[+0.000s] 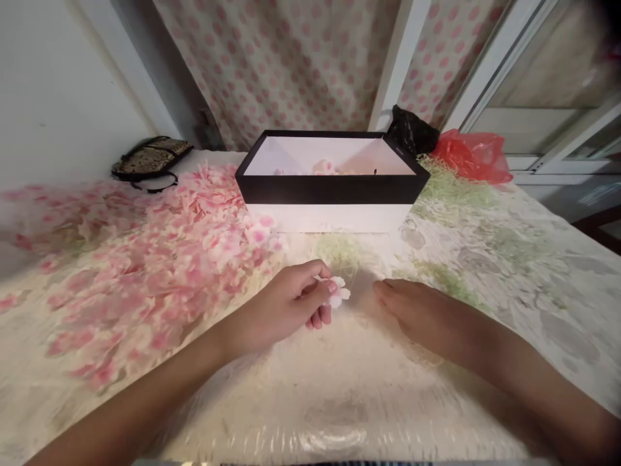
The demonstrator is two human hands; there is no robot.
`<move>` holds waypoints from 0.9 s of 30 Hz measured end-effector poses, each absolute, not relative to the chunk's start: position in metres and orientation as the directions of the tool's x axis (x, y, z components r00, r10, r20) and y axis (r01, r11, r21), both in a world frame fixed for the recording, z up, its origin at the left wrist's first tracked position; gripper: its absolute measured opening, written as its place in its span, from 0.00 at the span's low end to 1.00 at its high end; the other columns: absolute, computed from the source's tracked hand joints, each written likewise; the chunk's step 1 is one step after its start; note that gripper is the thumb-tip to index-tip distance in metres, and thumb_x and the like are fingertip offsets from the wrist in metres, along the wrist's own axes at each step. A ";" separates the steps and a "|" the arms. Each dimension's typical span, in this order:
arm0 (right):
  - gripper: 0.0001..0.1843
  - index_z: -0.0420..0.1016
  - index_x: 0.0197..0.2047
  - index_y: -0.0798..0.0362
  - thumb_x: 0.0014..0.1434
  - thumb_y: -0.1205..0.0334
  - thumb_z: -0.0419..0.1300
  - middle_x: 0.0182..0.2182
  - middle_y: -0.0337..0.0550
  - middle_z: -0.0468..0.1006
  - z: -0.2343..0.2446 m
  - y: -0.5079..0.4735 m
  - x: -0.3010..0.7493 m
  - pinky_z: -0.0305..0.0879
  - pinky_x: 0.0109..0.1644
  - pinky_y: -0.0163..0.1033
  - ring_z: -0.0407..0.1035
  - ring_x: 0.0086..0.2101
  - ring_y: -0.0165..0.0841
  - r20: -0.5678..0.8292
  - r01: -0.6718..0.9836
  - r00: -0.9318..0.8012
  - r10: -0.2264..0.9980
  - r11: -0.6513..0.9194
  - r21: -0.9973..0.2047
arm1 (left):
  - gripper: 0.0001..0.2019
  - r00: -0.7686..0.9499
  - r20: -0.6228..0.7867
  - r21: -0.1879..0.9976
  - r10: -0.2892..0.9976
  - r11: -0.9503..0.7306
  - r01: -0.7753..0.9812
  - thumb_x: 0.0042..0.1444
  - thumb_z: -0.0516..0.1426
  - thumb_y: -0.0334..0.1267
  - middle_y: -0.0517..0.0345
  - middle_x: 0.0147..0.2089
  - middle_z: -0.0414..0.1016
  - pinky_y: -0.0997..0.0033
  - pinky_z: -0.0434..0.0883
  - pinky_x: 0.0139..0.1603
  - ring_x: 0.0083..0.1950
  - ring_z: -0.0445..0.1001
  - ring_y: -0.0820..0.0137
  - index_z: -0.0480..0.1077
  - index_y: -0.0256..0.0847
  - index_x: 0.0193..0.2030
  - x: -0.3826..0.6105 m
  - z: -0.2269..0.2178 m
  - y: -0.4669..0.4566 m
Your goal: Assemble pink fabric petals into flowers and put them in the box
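Note:
My left hand point(286, 309) is closed in a pinch on a small pink-and-white flower blossom point(337, 292) just above the table. My right hand point(417, 314) rests on the table beside it, palm down, fingers together and stretched toward the blossom, holding nothing. A large heap of pink blossoms point(160, 259) lies to the left of both hands. Behind the hands stands a black-rimmed white box point(330, 188), open at the top, with some pink blossoms inside.
Green shredded filler point(451, 188) is scattered right of the box and in front of it. A red plastic bag point(473, 155) and a black bag point(411, 133) lie behind. A dark patterned purse point(150, 158) sits at the far left. The table point(339, 401) has a plastic-covered cloth.

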State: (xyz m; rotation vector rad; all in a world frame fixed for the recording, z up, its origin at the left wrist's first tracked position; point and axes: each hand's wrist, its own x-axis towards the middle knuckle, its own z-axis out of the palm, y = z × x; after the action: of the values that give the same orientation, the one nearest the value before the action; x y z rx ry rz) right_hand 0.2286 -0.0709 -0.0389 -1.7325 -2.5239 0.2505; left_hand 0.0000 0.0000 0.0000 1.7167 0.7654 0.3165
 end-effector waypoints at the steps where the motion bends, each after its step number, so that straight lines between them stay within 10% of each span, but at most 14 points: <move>1: 0.10 0.61 0.29 0.56 0.55 0.78 0.45 0.28 0.41 0.67 -0.036 -0.070 0.228 0.53 0.31 0.34 0.62 0.28 0.29 -0.039 0.922 -0.355 0.934 0.343 -0.180 | 0.12 0.743 -0.186 0.946 0.642 -0.088 0.313 0.65 0.47 0.43 0.60 0.27 0.71 0.75 0.68 0.31 0.28 0.69 0.74 0.62 0.38 0.34 0.000 -0.001 0.000; 7: 0.07 0.60 0.32 0.55 0.63 0.69 0.46 0.24 0.36 0.63 -0.013 -0.063 0.224 0.51 0.27 0.31 0.58 0.24 0.25 -0.135 0.874 -0.339 0.931 0.258 -0.412 | 0.11 0.723 -0.180 0.974 0.667 0.016 0.228 0.65 0.49 0.42 0.58 0.30 0.73 0.73 0.70 0.31 0.29 0.72 0.73 0.63 0.38 0.36 0.002 -0.004 -0.003; 15: 0.08 0.71 0.41 0.50 0.65 0.64 0.51 0.31 0.35 0.71 -0.005 -0.057 0.221 0.62 0.34 0.28 0.66 0.31 0.23 -0.063 0.403 -0.426 0.903 0.127 -0.906 | 0.06 0.710 -0.210 0.975 0.672 0.090 0.203 0.64 0.51 0.40 0.59 0.30 0.74 0.73 0.70 0.35 0.32 0.73 0.73 0.61 0.40 0.39 0.003 -0.006 -0.008; 27: 0.05 0.70 0.37 0.56 0.62 0.63 0.58 0.30 0.40 0.74 -0.012 -0.058 0.210 0.68 0.36 0.30 0.69 0.31 0.25 0.065 0.099 -0.265 0.962 0.095 -0.991 | 0.09 0.632 -0.172 0.957 0.756 -0.025 0.290 0.61 0.55 0.41 0.62 0.30 0.70 0.76 0.63 0.33 0.33 0.69 0.74 0.66 0.38 0.33 0.003 -0.011 -0.010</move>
State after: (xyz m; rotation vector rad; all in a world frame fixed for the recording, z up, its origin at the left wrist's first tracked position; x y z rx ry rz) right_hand 0.2097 -0.0580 -0.0116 -1.0926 -1.5233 1.2834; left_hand 0.0030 -0.0097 -0.0105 1.6043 0.8869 0.4635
